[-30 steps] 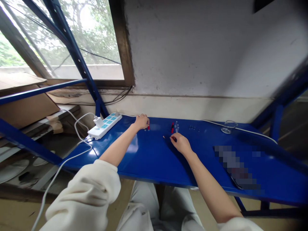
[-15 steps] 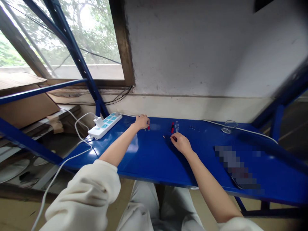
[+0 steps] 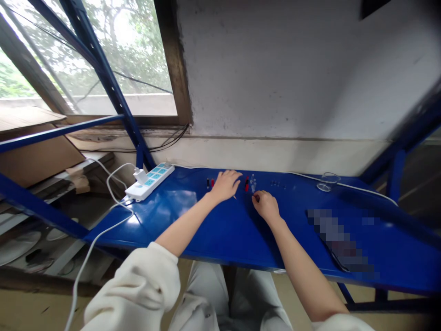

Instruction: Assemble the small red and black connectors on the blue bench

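Since the earlier frame, the left hand [image 3: 225,185] has moved rightward, leaving the small black piece [image 3: 207,183] and small red piece [image 3: 212,182] just to its left; it reaches forward, palm down, fingers spread wide. Farther right are the red-and-black piece [image 3: 247,184] and clear pieces [image 3: 253,183], near the right hand [image 3: 266,204], slightly shifted right, its fingers curled inward, whether holding anything I cannot tell.

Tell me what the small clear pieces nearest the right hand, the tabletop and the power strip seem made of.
Small clear pieces: see-through, so plastic or glass; too small to tell which. Tabletop: probably painted metal, glossy blue, judging by bright mirror-like reflections. Power strip: likely moulded plastic, judging by its smooth white casing.
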Demonstrator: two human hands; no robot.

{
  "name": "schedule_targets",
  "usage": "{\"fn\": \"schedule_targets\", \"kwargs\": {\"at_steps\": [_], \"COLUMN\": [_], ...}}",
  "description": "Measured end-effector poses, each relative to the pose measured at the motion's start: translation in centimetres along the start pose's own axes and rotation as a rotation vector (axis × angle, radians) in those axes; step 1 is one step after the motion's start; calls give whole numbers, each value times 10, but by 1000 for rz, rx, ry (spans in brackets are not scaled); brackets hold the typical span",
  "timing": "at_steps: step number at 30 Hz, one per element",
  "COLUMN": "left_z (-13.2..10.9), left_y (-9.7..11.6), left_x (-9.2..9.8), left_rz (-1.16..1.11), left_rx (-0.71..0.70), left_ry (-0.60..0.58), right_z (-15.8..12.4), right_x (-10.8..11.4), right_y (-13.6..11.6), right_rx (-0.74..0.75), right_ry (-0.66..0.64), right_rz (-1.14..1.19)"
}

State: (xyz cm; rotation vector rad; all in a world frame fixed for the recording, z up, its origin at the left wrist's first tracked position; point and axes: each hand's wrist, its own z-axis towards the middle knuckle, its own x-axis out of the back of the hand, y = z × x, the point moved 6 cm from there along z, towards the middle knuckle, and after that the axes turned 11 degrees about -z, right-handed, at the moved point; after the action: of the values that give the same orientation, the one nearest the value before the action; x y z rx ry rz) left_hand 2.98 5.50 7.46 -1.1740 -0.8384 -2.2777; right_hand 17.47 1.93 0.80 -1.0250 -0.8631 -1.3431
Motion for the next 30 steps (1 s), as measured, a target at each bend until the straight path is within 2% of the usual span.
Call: {"fn": "schedule_targets", "kwargs": {"at_steps": [2, 5, 7, 10, 14, 17, 26, 30], "left_z": [-5, -12, -13, -10, -4, -4, -25, -40], "left_y": [10, 11, 8, 5, 5, 0, -30, -36], "left_x": [-23, -52, -65, -73, -68, -61, -28, -24], "left_rz": [4, 23, 46, 76, 89, 33, -418, -526], "left_rx": [9, 75, 116, 133, 127, 175, 314, 319], "left_ry": [-56, -113, -132, -138, -71, 4, 294, 394], "right_z": [-1, -1, -2, -1, -1, -2, 0, 0], "right_x": [1, 0, -4, -11, -19, -21, -26, -30], "right_y": [0, -1, -2, -3, -5, -6, -7, -7], "right_rx": [-18, -30, -25, -18, -8, -5, 15, 5], "right_ry": [-5, -34, -72, -128, -163, -178, -140, -125], "right_rz": [-38, -60, -54, -42, -31, -32, -10, -11]}}
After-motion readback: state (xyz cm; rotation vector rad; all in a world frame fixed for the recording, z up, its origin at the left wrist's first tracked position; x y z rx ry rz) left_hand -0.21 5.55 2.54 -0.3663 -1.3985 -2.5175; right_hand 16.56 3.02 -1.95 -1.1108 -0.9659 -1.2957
